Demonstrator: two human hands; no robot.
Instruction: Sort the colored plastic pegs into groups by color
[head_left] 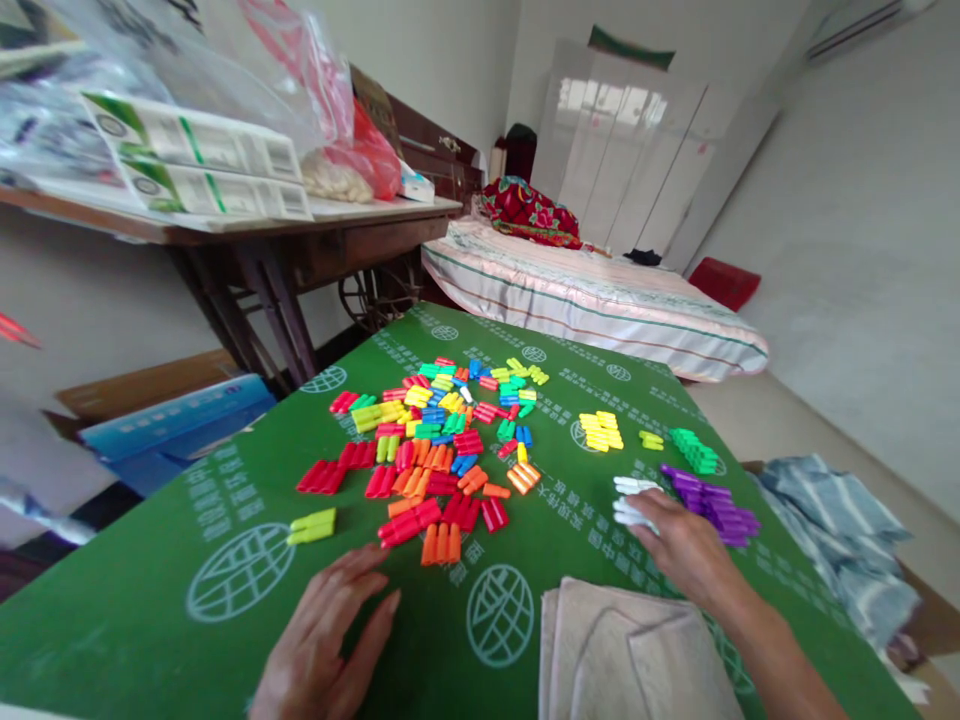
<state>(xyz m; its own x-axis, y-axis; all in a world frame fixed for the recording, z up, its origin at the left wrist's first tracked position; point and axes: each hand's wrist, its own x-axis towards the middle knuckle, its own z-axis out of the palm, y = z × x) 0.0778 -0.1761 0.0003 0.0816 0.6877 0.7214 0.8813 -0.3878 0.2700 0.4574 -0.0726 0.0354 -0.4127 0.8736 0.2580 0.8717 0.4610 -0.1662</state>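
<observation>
White pieces (pixel 632 487): right of center in frame, best pinched lightly
Right hand (pixel 679 535): grip looks narrow there; clasped or just touched, can't be told
Left hand (pixel 330 625): grip kinda wide, nothing seen held
Purple pieces (pixel 716 507): best left unbumped

This is a home bedroom, with a striped bed (pixel 600 300), a red floral blanket (pixel 529 212) and a white wardrobe (pixel 607 165) standing beyond the fingers (pixel 352 568).
</observation>
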